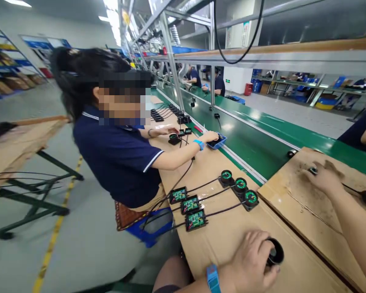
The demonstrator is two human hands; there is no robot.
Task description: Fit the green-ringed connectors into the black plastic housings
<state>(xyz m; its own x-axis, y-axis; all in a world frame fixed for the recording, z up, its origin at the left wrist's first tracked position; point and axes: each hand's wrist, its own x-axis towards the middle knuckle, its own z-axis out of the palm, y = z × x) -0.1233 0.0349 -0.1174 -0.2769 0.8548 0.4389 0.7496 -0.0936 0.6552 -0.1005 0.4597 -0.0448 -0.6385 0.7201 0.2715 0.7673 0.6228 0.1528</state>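
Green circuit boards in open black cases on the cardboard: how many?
3, in a diagonal row near the bench's left edge: upper-left board, middle board, nearest board. Each is cabled to a round part. Others farther away may be hidden.

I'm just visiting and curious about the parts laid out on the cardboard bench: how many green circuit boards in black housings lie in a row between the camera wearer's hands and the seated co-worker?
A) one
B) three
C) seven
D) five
B: three black housings with green circuit boards lie side by side, each wired by a black cable to one of three round parts farther along the cardboard bench.
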